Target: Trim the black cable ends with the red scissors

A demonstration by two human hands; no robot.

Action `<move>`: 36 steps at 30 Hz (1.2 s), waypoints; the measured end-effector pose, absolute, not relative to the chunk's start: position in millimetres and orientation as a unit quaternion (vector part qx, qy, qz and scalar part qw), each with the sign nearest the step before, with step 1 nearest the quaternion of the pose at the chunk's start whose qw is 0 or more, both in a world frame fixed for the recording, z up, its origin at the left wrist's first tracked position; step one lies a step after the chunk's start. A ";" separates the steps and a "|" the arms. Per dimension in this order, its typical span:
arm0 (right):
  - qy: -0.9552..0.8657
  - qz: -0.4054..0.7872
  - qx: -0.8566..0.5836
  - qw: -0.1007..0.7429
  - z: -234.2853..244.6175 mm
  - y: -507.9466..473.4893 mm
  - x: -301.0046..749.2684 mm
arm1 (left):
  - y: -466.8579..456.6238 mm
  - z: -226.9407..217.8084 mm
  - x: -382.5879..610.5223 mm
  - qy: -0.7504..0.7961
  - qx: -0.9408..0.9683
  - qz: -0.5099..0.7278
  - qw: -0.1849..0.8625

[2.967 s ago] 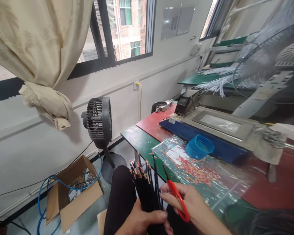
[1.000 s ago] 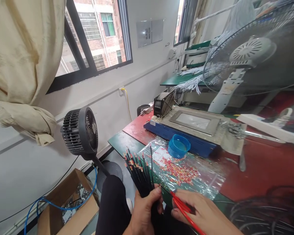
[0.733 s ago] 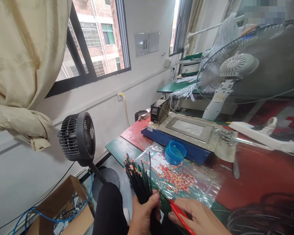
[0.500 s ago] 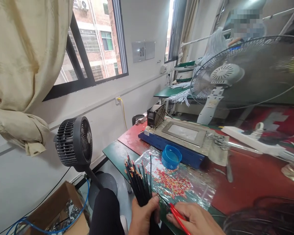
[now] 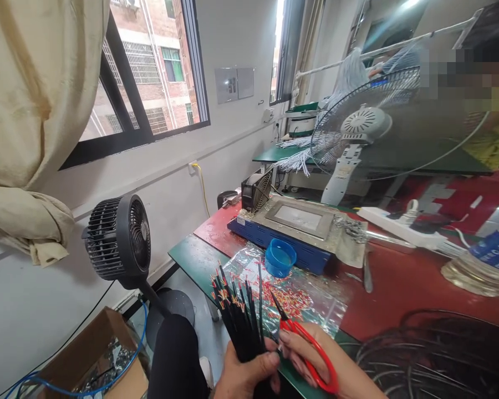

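My left hand point(image 5: 245, 374) grips a bundle of thin black wires point(image 5: 237, 316) that fan upward, their stripped tips showing red and yellow. My right hand point(image 5: 316, 363) holds red-handled scissors point(image 5: 305, 346), the dark blades pointing up beside the bundle. Both hands are low in the view, at the near edge of the green table point(image 5: 191, 257). Just beyond them lies a clear plastic bag point(image 5: 307, 293) strewn with small red and yellow bits.
A blue cup point(image 5: 280, 257) stands by a blue and grey machine point(image 5: 291, 227). A black floor fan point(image 5: 116, 238) and a cardboard box point(image 5: 103, 366) are at the left. A white fan point(image 5: 357, 133), a power strip point(image 5: 403, 233) and black cable coils point(image 5: 436, 354) are at the right.
The view has swung to the right. My right hand has raised the scissors, so the blades now point up next to the wire bundle. My left hand keeps its grip.
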State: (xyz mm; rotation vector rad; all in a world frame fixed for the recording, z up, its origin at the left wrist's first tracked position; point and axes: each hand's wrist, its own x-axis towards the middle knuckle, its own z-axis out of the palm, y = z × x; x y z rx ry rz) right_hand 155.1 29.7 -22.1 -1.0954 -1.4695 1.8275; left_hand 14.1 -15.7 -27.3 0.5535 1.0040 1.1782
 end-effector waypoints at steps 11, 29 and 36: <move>-0.581 0.674 -0.387 0.241 -24.5 28.0 153.2 | -19.0 -20.5 14.8 0.478 0.242 0.539 0.650; -0.459 0.753 -0.381 0.278 -14.6 17.6 146.5 | -27.5 -33.4 13.6 0.417 0.249 0.532 0.694; -0.472 0.748 -0.356 0.301 -15.2 17.4 145.2 | -26.3 -35.6 14.3 0.423 0.234 0.547 0.683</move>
